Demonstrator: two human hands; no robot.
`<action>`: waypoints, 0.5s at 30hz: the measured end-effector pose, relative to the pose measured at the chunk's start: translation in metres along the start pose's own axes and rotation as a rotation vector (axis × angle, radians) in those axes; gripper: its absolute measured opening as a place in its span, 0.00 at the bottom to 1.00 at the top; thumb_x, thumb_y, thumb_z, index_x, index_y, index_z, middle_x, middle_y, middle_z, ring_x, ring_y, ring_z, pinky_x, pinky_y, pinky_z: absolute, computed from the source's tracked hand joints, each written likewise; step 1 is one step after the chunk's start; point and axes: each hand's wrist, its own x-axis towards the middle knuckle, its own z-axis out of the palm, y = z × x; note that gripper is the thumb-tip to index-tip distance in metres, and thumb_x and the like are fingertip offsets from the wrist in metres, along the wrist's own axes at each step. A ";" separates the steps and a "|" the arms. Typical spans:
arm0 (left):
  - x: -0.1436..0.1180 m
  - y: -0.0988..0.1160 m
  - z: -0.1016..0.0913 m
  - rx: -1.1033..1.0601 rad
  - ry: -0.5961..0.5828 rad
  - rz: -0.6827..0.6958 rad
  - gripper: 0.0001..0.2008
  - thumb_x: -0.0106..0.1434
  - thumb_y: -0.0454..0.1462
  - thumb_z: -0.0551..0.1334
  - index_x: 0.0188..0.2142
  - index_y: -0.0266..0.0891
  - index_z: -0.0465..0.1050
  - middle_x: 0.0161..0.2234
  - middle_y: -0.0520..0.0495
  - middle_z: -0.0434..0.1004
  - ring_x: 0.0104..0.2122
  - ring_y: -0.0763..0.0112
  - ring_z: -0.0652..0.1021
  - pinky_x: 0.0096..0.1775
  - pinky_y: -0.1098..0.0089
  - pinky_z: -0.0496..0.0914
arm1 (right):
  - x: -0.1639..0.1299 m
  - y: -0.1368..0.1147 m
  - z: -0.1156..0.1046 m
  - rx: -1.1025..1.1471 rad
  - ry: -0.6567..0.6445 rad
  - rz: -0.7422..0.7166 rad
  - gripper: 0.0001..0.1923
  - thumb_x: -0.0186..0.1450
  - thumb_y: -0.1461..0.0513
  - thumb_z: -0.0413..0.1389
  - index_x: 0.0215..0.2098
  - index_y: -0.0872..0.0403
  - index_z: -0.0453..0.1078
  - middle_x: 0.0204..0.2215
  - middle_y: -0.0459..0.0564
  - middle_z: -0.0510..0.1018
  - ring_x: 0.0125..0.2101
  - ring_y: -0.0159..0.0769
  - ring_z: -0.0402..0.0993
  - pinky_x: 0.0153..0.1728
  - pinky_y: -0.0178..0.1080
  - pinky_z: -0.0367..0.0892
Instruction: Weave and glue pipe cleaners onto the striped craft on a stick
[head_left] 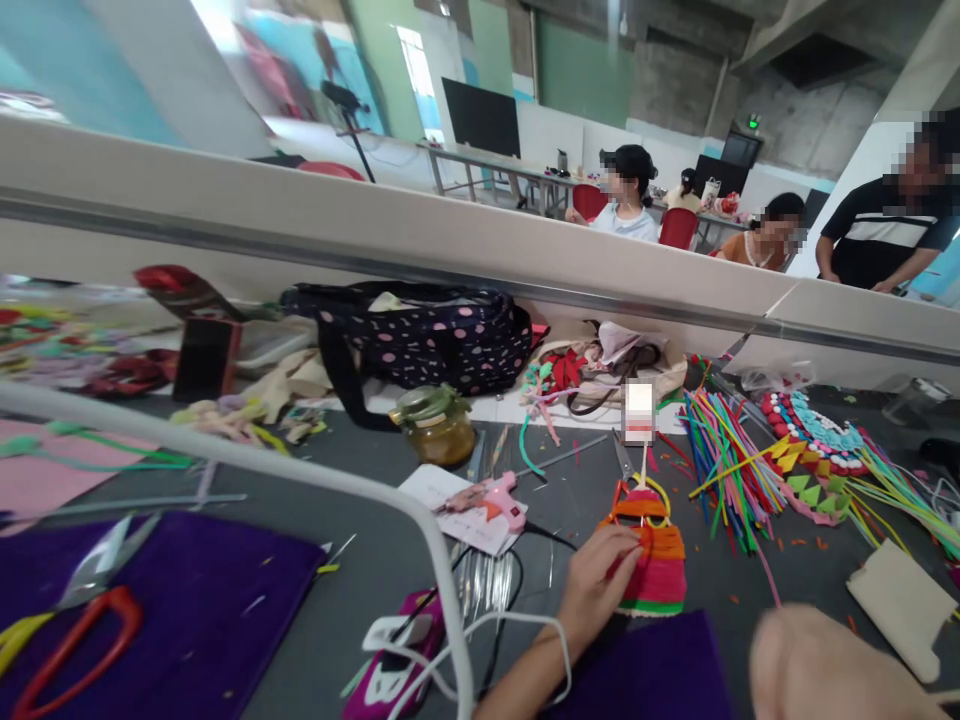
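My left hand (604,575) closes its fingers on the left edge of a flat craft piece (660,575) banded in orange, red and green. The piece tapers toward the top and lies on the dark table, partly hidden under my fingertips. Just behind it lies a pair of scissors (625,455) with a yellow and orange handle. Lower right, my right hand (821,660) is smeared by motion and its fingers cannot be made out. A thin pink stem (766,570) shows just above that hand; whether they touch is unclear.
Bundled colourful pipe cleaners (731,470) lie right, near a cream card (904,610). A pink glue gun (499,502), glass jar (435,425) and dotted bag (450,340) stand left. Red-handled scissors (112,600) rest on purple felt (225,600). A white tube (360,470) crosses in front.
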 end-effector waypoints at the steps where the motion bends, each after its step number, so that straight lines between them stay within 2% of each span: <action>1: 0.001 0.001 0.001 0.002 -0.010 0.000 0.06 0.64 0.33 0.59 0.36 0.39 0.74 0.33 0.45 0.79 0.36 0.67 0.79 0.40 0.67 0.74 | 0.008 0.000 0.004 0.014 -0.057 -0.036 0.04 0.60 0.54 0.55 0.30 0.36 0.72 0.23 0.47 0.74 0.30 0.43 0.74 0.29 0.44 0.71; 2: 0.002 0.001 0.001 0.005 -0.022 0.000 0.06 0.65 0.33 0.58 0.36 0.39 0.74 0.33 0.45 0.80 0.36 0.67 0.79 0.40 0.67 0.74 | 0.016 0.003 0.009 0.023 -0.096 -0.056 0.05 0.63 0.55 0.54 0.32 0.38 0.72 0.26 0.47 0.76 0.31 0.43 0.74 0.32 0.45 0.72; 4: 0.005 0.001 0.002 0.015 -0.043 -0.001 0.06 0.65 0.34 0.58 0.36 0.40 0.74 0.33 0.44 0.80 0.37 0.67 0.79 0.40 0.67 0.73 | 0.033 0.018 0.021 -0.016 -0.075 0.006 0.09 0.67 0.60 0.49 0.37 0.43 0.72 0.33 0.49 0.77 0.35 0.41 0.75 0.37 0.44 0.71; 7: 0.012 -0.001 0.003 0.005 -0.069 -0.008 0.07 0.66 0.34 0.57 0.36 0.39 0.74 0.34 0.45 0.80 0.37 0.68 0.79 0.41 0.67 0.73 | 0.047 0.060 0.041 -0.089 -0.012 0.149 0.11 0.68 0.60 0.47 0.40 0.49 0.72 0.36 0.51 0.78 0.38 0.40 0.75 0.40 0.41 0.70; 10: 0.021 -0.005 0.003 -0.009 -0.061 -0.054 0.06 0.66 0.35 0.58 0.36 0.39 0.74 0.34 0.45 0.79 0.35 0.68 0.78 0.40 0.67 0.72 | 0.047 0.097 0.056 -0.074 -0.002 0.212 0.12 0.68 0.60 0.48 0.42 0.51 0.73 0.38 0.52 0.78 0.39 0.40 0.75 0.42 0.41 0.70; 12: 0.028 -0.007 0.003 -0.031 -0.054 -0.096 0.07 0.65 0.37 0.58 0.35 0.39 0.74 0.33 0.45 0.79 0.34 0.68 0.78 0.38 0.68 0.72 | 0.047 0.110 0.062 -0.050 -0.003 0.211 0.11 0.67 0.61 0.49 0.41 0.51 0.74 0.37 0.51 0.78 0.39 0.39 0.75 0.42 0.41 0.69; 15: 0.035 -0.009 0.004 -0.069 -0.049 -0.142 0.08 0.65 0.38 0.59 0.33 0.38 0.75 0.32 0.46 0.78 0.32 0.69 0.78 0.37 0.69 0.71 | 0.049 0.114 0.069 0.019 -0.024 0.191 0.10 0.65 0.62 0.52 0.41 0.50 0.75 0.38 0.50 0.78 0.40 0.39 0.75 0.43 0.40 0.69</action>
